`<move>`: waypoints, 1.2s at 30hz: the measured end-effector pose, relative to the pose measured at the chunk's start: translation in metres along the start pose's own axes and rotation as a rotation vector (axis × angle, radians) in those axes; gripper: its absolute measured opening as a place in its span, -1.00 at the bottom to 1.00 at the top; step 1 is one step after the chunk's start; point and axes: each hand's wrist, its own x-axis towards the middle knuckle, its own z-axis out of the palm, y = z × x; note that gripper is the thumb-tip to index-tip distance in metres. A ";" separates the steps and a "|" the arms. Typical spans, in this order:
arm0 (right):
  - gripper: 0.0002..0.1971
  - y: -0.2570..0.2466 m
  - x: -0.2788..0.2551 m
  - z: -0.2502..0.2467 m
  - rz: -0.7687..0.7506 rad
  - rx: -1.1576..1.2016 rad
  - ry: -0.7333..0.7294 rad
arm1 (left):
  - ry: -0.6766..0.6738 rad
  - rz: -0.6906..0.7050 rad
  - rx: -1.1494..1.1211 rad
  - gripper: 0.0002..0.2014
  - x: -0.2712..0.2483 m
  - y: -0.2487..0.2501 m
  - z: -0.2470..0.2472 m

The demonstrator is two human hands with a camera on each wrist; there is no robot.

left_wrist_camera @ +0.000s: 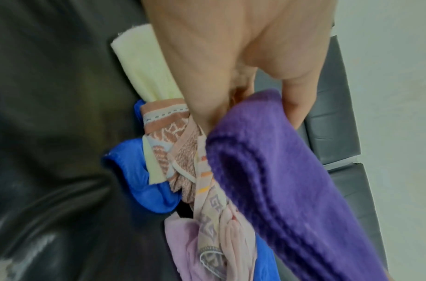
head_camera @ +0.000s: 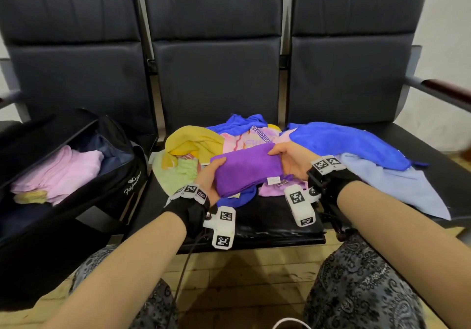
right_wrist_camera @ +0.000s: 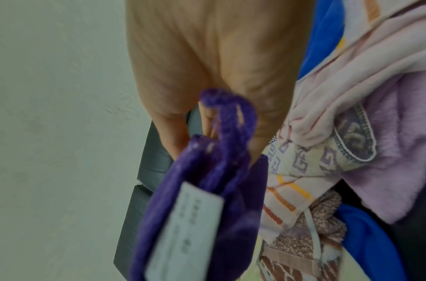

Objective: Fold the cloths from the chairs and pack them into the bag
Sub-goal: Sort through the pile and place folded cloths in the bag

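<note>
A row of three dark padded chairs (head_camera: 216, 78) stands against a pale wall, and the work is spread across their seats. On the left seat the black bag (head_camera: 122, 175) lies unzipped, its lid thrown back, with folded pink cloths (head_camera: 66, 173) already stacked inside. On the middle seat sits a jumble still to be dealt with: a yellow cloth (head_camera: 191, 137), a pale green one (head_camera: 175, 178) and a pink patterned towel (head_camera: 244, 137).

Just above that heap, the person holds the purple cloth (head_camera: 244, 168) stretched between both hands. The left hand (head_camera: 209, 178) grips its left end, thumb on top and fingers curled beneath. The right hand (head_camera: 290, 160) pinches the right end, where a white label (right_wrist_camera: 183, 228) hangs from the doubled layers. The cloth already looks folded into a narrow band, so I would judge the folding of this piece to be about halfway through.

Further right, a royal blue cloth (head_camera: 351, 147) and a light blue cloth (head_camera: 395, 188) drape over the right seat.

What the next move seems to call for is bringing the two ends together to halve the band, keeping the edges square, then carrying it left and laying it on the pink stack.
</note>
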 end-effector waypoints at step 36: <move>-0.50 0.084 0.045 0.035 0.202 -0.149 0.186 | 0.341 -0.096 0.590 -0.79 -0.013 0.000 -0.063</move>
